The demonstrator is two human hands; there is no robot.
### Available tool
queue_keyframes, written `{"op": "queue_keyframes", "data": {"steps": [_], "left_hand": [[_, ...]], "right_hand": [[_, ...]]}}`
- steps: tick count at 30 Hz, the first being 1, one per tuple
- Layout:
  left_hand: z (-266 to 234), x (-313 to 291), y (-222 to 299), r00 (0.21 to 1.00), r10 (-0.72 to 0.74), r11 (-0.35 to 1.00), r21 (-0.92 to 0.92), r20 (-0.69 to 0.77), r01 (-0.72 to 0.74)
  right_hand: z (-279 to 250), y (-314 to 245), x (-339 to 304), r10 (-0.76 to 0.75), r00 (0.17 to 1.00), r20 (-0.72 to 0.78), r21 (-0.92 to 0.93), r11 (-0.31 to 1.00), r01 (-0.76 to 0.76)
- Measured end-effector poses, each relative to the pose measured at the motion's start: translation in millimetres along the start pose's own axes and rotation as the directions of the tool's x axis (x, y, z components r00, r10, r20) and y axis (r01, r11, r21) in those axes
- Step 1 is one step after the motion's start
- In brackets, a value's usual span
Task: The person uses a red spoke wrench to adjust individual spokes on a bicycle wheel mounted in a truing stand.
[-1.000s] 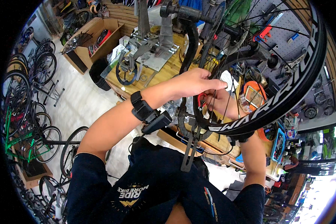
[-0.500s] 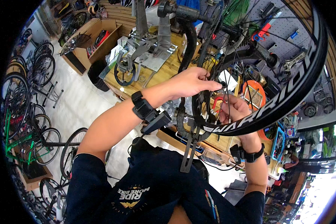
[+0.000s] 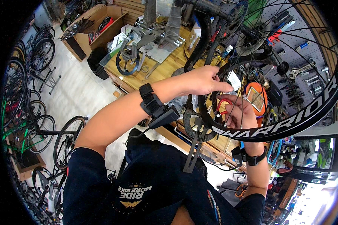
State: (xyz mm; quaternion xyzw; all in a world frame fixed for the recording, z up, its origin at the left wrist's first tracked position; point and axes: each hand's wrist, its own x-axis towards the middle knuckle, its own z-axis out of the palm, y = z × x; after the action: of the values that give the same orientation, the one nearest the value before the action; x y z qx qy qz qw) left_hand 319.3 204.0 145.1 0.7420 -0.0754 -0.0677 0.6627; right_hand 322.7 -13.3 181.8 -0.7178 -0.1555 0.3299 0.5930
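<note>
A black bicycle wheel [image 3: 289, 125] with white lettering on its rim is mounted in a dark truing stand [image 3: 201, 35]. My left hand [image 3: 202, 80] lies over the left side of the wheel. Its fingers are bent around it, partly hidden, and its thumb stretches toward the spokes. Just below and to the right, my right hand [image 3: 241, 112] reaches behind the near rim and up among the spokes. It pinches a red rounded spoke wrench [image 3: 224, 102] between thumb and fingers. The wrench sits close to the spokes near the rim; whether it grips a nipple is unclear.
A wooden workbench [image 3: 154, 77] bears a metal fixture [image 3: 159, 48] and a dark ring [image 3: 127, 65]. An orange tray [image 3: 256, 98] stands behind the spokes. Tools hang on a pegboard [image 3: 285, 37]. Bicycles [image 3: 43, 133] line the floor at left, near an open cardboard box [image 3: 92, 32].
My view has shifted slightly, so the bench and wheel appear moved. The red spoke wrench shows more fully in my right hand. Both hands stay at the wheel.
</note>
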Motion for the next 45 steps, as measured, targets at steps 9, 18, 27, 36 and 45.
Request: {"op": "queue_keyframes", "data": {"steps": [9, 18, 27, 36, 45], "left_hand": [[-0.3, 1.9, -2.7, 1.0, -0.005, 0.999, 0.032, -0.009, 0.005], [2.1, 2.1, -12.8, 0.996, 0.084, 0.989, -0.12, 0.001, -0.083], [-7.1, 13.0, -19.6, 0.999, 0.009, 1.0, -0.003, 0.047, -0.009], [-4.2, 6.0, -4.3, 0.995, 0.073, 0.994, -0.086, 0.068, -0.067], [-3.4, -0.5, -2.3, 0.986, 0.166, 0.985, 0.041, 0.006, -0.166]], "right_hand": [[3.7, -10.4, 2.3, 0.098, 0.993, 0.073, -0.064, 0.994, -0.093], [12.8, -6.2, 6.5, -0.077, 0.982, 0.174, -0.225, 0.968, 0.116], [5.4, 6.6, 17.8, -0.091, 0.962, 0.259, -0.122, 0.985, 0.126], [16.5, 16.4, 26.4, -0.505, 0.84, 0.199, -0.466, 0.705, 0.534], [6.9, 15.7, 33.4, -0.305, 0.896, 0.323, -0.184, 0.908, 0.376]]}}
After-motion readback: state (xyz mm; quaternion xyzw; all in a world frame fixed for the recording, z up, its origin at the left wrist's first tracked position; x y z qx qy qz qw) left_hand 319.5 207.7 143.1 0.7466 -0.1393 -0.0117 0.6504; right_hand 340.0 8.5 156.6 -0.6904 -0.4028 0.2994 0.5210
